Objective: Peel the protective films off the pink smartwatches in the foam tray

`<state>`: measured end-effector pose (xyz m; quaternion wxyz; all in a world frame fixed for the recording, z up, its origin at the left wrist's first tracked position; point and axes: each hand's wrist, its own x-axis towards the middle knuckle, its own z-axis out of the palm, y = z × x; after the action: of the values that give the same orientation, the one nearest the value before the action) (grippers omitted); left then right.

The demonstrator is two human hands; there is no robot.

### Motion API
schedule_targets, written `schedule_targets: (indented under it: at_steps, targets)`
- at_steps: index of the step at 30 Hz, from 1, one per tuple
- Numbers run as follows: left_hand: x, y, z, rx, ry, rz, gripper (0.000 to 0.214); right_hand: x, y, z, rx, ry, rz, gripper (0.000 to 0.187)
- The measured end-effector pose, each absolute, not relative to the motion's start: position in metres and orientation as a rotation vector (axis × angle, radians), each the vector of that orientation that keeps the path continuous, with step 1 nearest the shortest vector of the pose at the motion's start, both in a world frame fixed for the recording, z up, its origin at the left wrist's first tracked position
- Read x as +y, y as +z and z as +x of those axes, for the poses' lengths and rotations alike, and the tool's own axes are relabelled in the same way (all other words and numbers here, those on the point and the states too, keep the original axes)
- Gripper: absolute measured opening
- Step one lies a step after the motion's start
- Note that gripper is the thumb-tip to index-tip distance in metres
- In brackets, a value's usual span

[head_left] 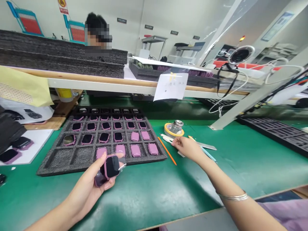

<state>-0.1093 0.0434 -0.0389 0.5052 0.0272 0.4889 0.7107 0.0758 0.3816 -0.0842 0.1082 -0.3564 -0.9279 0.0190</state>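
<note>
In my left hand (92, 183) are two pink smartwatch bodies; the upper smartwatch (112, 166) has its black screen facing up and a clear film tab at its right edge. The other one lies partly hidden under it. My right hand (189, 147) reaches to the table, fingers pinched together at the end of a slim white tool (166, 138). Left of that hand lies an orange stick (167, 151). Beyond it is a yellow tape roll (168, 131) with a metal-topped bottle (178, 125). A steel ruler (207, 146) and a light-blue pen-like tool (209, 154) lie beside it.
A black foam tray (81, 154) holds many smartwatch bodies, some screen up, some pink back up. More watches lie on a white sheet (36, 144) at left. A shelf edge (108, 82) crosses above the green table (149, 192); a slanted post (231, 112) stands right.
</note>
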Motion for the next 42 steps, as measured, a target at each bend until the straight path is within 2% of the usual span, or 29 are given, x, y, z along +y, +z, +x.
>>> schedule_targets:
  at_steps: [2, 6, 11, 14, 18, 21, 25, 30, 32, 35, 38, 40, 42]
  targets:
    - [0.044, -0.040, -0.110, 1.134, 1.738, 0.089, 0.050, 0.381, -0.075, 0.069, -2.638, 0.013, -0.968, 0.024]
    - [0.045, -0.043, -0.112, 1.007, 1.741, 0.133, 0.058, 0.350, -0.044, 0.044, -2.398, -0.019, -0.689, 0.043]
    - [0.044, -0.046, -0.116, 0.881, 1.786, 0.191, 0.055, 0.246, -0.019, 0.007, -2.441, 0.196, -0.056, 0.029]
    - [0.043, -0.048, -0.117, 0.850, 1.835, 0.255, 0.052, 0.195, -0.013, -0.003, -2.455, 0.090, 0.164, 0.033]
    - [0.045, -0.051, -0.118, 0.869, 1.890, 0.269, 0.055, 0.178, -0.008, 0.005, -2.518, -0.100, 0.254, 0.036]
    - [0.046, -0.054, -0.119, 0.865, 1.895, 0.301, 0.057, 0.183, -0.006, 0.011, -2.641, 0.003, 0.366, 0.035]
    - [0.047, -0.055, -0.118, 0.829, 1.892, 0.290, 0.056, 0.184, -0.007, 0.006, -2.437, 0.083, 0.257, 0.025]
    - [0.046, -0.052, -0.120, 0.851, 1.910, 0.273, 0.054, 0.181, -0.007, 0.011, -2.701, 0.163, 0.398, 0.035]
    - [0.045, -0.052, -0.120, 0.848, 1.894, 0.293, 0.054, 0.182, -0.005, 0.011, -2.687, 0.250, 0.395, 0.031]
    - [0.046, -0.053, -0.120, 0.850, 1.897, 0.314, 0.051, 0.182, -0.005, 0.007, -2.443, 0.147, 0.270, 0.021]
    - [0.047, -0.054, -0.121, 0.859, 1.916, 0.306, 0.051, 0.183, -0.007, 0.008, -2.546, 0.102, 0.281, 0.030]
    - [0.048, -0.053, -0.122, 0.859, 1.914, 0.292, 0.053, 0.184, -0.006, 0.013, -2.743, 0.203, 0.360, 0.037]
    - [0.048, -0.052, -0.122, 0.861, 1.910, 0.275, 0.055, 0.186, -0.005, 0.014, -2.782, 0.317, 0.374, 0.036]
